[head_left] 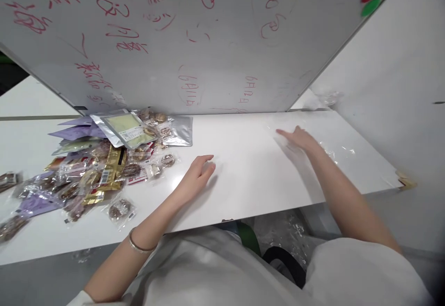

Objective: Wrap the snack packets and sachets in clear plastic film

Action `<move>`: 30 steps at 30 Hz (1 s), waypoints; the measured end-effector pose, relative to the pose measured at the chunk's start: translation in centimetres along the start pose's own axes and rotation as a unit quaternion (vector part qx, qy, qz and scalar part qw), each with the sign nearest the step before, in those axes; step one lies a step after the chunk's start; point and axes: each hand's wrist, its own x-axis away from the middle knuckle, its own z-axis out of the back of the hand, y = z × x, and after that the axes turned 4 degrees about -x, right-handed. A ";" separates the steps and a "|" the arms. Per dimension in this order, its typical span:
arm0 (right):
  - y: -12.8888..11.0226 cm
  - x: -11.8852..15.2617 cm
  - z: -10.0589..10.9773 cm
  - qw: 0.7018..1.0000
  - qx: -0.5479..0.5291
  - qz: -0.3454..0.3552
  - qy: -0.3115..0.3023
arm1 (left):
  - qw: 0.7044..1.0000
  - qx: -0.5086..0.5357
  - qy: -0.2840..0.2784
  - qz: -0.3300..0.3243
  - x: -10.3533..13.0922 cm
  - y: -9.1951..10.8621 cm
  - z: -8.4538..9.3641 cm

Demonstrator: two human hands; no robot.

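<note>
My left hand (199, 176) hovers at or just above the white tabletop, with thumb and fingers apart and nothing in it. Just to its left lies a heap of packaged snacks, with a small clear-wrapped piece (168, 160) nearest. My right hand (301, 139) is further back on the right, one finger stretched out to the left. It touches thin clear plastic film (282, 139) lying on the table; its other fingers are partly hidden.
The heap holds a silver pouch with a green label (127, 127), purple packets (78, 132) and a gold packet (113, 169). A whiteboard (222, 65) with red writing stands behind the table (239, 176). More clear plastic (342, 150) lies by the right wall.
</note>
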 end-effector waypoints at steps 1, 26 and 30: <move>-0.7 0.7 -1.4 0.999 0.012 -0.004 -0.030 | 1.000 0.001 0.003 0.002 0.0 -0.1 0.1; -11.1 21.9 -4.9 0.791 -0.189 0.517 -0.267 | 0.987 -0.094 0.079 0.102 0.3 -1.9 2.9; -9.4 17.8 -3.4 0.897 -0.215 0.380 -0.073 | 0.958 -0.263 0.075 0.083 1.2 -1.2 2.7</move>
